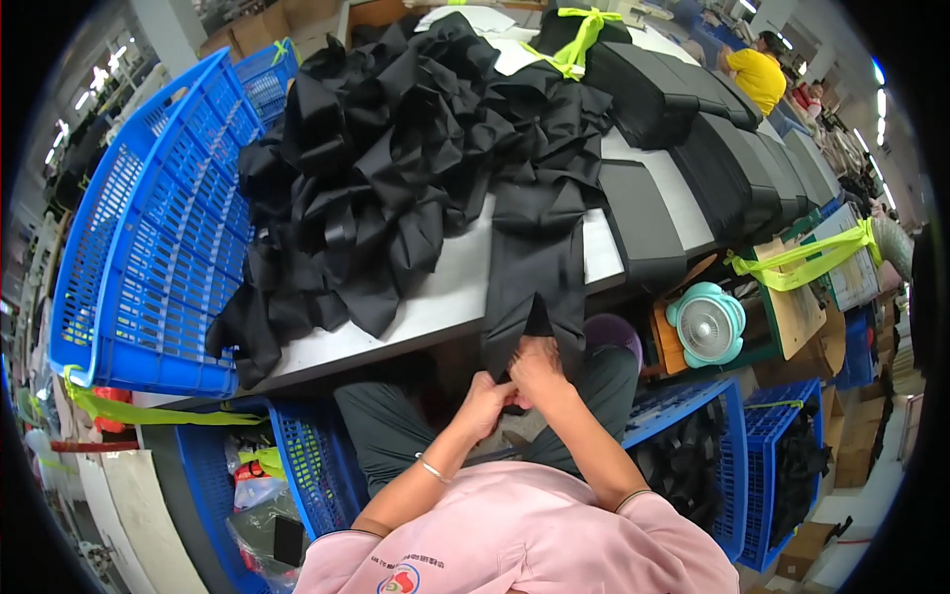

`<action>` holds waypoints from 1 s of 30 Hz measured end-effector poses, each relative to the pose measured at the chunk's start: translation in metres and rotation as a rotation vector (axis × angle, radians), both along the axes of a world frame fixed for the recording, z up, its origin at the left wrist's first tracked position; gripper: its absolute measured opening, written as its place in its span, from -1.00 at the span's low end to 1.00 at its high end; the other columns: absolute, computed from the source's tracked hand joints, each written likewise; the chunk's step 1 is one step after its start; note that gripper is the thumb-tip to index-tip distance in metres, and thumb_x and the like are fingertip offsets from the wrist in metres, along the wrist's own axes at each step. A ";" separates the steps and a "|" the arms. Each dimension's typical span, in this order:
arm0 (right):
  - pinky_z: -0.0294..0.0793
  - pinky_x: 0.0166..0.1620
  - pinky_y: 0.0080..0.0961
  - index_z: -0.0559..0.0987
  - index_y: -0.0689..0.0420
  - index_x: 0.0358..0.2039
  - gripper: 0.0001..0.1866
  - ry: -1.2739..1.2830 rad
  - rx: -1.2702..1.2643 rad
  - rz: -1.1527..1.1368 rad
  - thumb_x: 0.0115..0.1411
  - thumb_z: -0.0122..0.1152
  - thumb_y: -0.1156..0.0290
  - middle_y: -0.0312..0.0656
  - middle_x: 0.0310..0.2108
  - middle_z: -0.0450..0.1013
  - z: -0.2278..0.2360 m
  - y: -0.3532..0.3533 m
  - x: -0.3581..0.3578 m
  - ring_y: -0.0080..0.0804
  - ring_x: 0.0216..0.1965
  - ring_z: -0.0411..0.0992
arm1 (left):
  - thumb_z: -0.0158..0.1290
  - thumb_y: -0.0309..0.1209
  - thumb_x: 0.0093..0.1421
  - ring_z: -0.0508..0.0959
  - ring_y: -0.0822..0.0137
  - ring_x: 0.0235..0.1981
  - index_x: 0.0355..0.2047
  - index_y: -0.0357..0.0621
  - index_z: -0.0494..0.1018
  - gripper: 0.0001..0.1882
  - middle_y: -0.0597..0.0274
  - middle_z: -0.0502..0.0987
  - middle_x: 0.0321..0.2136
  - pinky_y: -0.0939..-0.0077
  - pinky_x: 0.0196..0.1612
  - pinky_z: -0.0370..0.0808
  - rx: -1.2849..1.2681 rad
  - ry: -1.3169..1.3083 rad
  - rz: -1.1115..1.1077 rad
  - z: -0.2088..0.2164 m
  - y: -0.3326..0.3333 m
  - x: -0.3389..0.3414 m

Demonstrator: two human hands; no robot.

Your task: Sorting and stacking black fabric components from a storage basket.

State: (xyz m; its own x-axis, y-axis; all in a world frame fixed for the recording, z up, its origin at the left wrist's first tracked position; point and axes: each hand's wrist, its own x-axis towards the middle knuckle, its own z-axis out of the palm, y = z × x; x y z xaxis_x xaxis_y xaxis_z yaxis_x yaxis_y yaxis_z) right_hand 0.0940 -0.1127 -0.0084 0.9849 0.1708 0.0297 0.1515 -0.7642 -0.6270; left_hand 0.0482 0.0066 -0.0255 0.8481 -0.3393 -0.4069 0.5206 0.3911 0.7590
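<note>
A long black fabric piece (534,247) runs from the heap over the table's front edge and hangs down to my lap. My left hand (485,404) is closed at its lower end, with the fingertips pinched together. Close beside it and slightly higher, my right hand (537,368) grips the same end, and a fold of cloth covers part of its fingers. The two hands nearly touch at the fingertips; the exact hold is partly hidden. Behind the piece, a large crumpled heap of black fabric (366,148) covers much of the white table (460,282).
Flat stacks of black panels (638,213) stand on the table's right. A tall blue crate (168,238) rises at the left edge. Blue crates (732,475) flank my legs. Right of my knees are a turquoise fan (707,325) and a purple bucket (616,335). Two people work farther back.
</note>
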 end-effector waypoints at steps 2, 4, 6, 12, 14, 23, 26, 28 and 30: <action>0.49 -0.21 0.06 0.58 0.28 -0.38 -0.77 0.079 -0.111 0.025 0.27 0.06 0.38 0.20 -0.40 0.52 0.011 0.003 -0.012 0.23 -0.31 0.51 | 0.07 -0.50 0.24 0.56 0.42 -0.49 -0.25 -0.34 0.57 -0.84 0.25 0.59 -0.45 0.58 -0.35 0.51 0.027 -0.073 -0.065 0.002 0.010 -0.008; 0.50 -0.17 0.05 0.59 0.25 -0.37 -0.77 0.141 0.012 -0.003 0.25 0.08 0.34 0.18 -0.35 0.54 0.006 0.000 -0.009 0.23 -0.26 0.51 | 0.05 -0.49 0.26 0.56 0.42 -0.16 -0.06 -0.31 0.52 -0.74 0.21 0.59 -0.19 0.52 -0.08 0.49 0.210 -0.054 -0.321 -0.046 0.043 -0.004; 0.51 -0.16 0.05 0.60 0.24 -0.37 -0.76 0.134 0.016 -0.016 0.25 0.09 0.32 0.18 -0.35 0.54 0.005 -0.002 -0.019 0.22 -0.26 0.52 | 0.04 -0.42 0.30 0.49 0.41 0.04 0.16 -0.29 0.38 -0.56 0.21 0.53 0.00 0.49 0.08 0.41 -0.001 -0.064 -0.124 -0.041 0.051 -0.002; 0.55 -0.20 -0.08 0.61 0.24 -0.39 -0.80 0.035 -0.128 0.293 0.22 0.11 0.39 0.12 -0.37 0.55 -0.017 0.001 -0.090 0.12 -0.29 0.55 | 0.03 -0.27 0.39 0.50 0.38 0.05 0.24 -0.21 0.30 -0.52 0.21 0.50 0.07 0.45 0.13 0.42 -0.163 0.013 0.085 -0.014 0.033 0.021; 0.56 -0.25 -0.19 0.60 0.25 -0.38 -0.84 0.016 0.216 0.280 0.21 0.18 0.41 0.05 -0.37 0.56 0.031 -0.009 -0.104 0.04 -0.32 0.56 | 0.05 -0.29 0.38 0.50 0.40 0.03 0.18 -0.20 0.34 -0.57 0.24 0.51 0.04 0.48 0.09 0.44 -0.191 0.005 0.129 -0.013 0.029 0.019; 0.48 -0.25 -0.42 0.59 0.31 -0.23 -0.73 0.100 0.511 -0.294 0.20 0.24 0.34 -0.12 -0.39 0.59 0.046 -0.108 -0.091 -0.32 -0.40 0.53 | 0.01 -0.14 0.40 0.50 0.42 0.01 0.17 -0.22 0.39 -0.52 0.28 0.53 0.04 0.47 0.10 0.44 0.013 -0.120 -0.090 -0.009 0.023 -0.021; 0.32 -0.38 -0.62 0.59 0.21 -0.43 -0.84 0.419 1.048 -0.230 0.19 0.26 0.37 -0.33 -0.51 0.50 0.032 -0.105 -0.098 -0.67 -0.46 0.34 | 0.03 -0.18 0.38 0.50 0.35 0.03 0.17 -0.27 0.38 -0.52 0.23 0.53 0.02 0.42 0.14 0.45 0.123 0.050 -0.068 -0.015 0.034 -0.023; 0.27 -0.40 -0.64 0.56 0.15 -0.53 -0.82 0.543 1.306 -0.106 0.16 0.32 0.38 -0.40 -0.55 0.43 0.044 -0.084 -0.103 -0.73 -0.47 0.29 | 0.05 -0.24 0.36 0.49 0.27 0.05 0.19 -0.27 0.35 -0.51 0.17 0.49 0.07 0.38 0.17 0.44 0.115 -0.065 -0.057 -0.050 0.045 -0.024; 0.22 -0.41 -0.64 0.49 0.13 -0.59 -0.75 0.518 1.334 -0.044 0.15 0.36 0.39 -0.46 -0.56 0.38 0.050 -0.078 -0.110 -0.75 -0.46 0.27 | 0.03 -0.30 0.36 0.48 0.20 0.08 0.23 -0.27 0.31 -0.50 0.09 0.42 0.15 0.31 0.19 0.44 0.052 -0.220 -0.032 -0.065 0.044 -0.024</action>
